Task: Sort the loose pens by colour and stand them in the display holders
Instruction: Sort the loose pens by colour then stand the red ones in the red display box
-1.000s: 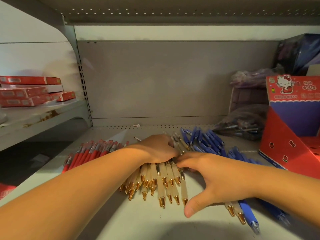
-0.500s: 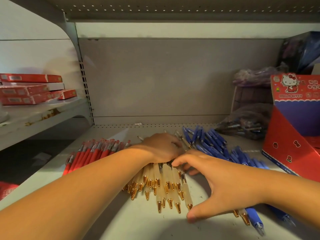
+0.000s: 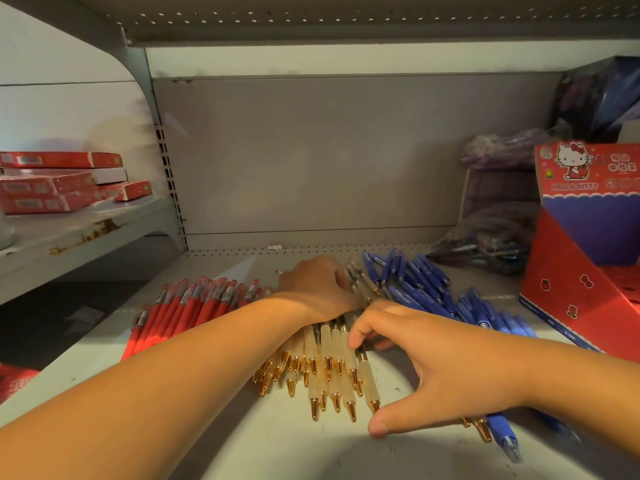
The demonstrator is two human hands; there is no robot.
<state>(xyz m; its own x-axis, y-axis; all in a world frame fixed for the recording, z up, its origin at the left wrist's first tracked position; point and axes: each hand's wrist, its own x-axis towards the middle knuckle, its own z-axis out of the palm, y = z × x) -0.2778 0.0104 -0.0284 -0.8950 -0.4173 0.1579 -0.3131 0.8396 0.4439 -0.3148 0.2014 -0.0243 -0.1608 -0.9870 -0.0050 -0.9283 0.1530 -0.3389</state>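
Side shelf, far left: a stack of flat red cardboard boxes (image 3: pixel 62 181), lying level; one smaller red box sits at its right end

Grey metal shelf (image 3: pixel 242 445), left portion: a row of red-barrelled pens with clear upper ends (image 3: pixel 187 306), laid side by side and touching, all loose on the shelf; its right end runs behind the left forearm

Centre: the left hand (image 3: pixel 318 289) lies palm down over the far ends of a fan of cream-white pens with gold cone tips (image 3: pixel 332 368); its fingers bend over towards the right and are partly hidden, so it cannot be told whether they grasp the pens or merely rest on them; the gold tips point towards the camera, the pens lying flat and pressed against one another

Right of centre: the right hand (image 3: pixel 426 372) is spread, thumb held wide with its tip on the bare shelf just beside the nearest gold tip; the bent fingers (image 3: pixel 360 336) touch the barrels at the right flank of the fan; nothing is pinched; two more gold-tipped pens and one blue pen show from beneath its wrist

Behind and right of that hand: a loose heap of blue-barrelled pens (image 3: pixel 426 289), overlapping at mixed angles, flat on the shelf

Rear right: a clear plastic bag of dark pens (image 3: pixel 485 244)

Far right: a red and blue cardboard display holder with a cartoon cat print (image 3: pixel 588 237), upright; its inside is not visible
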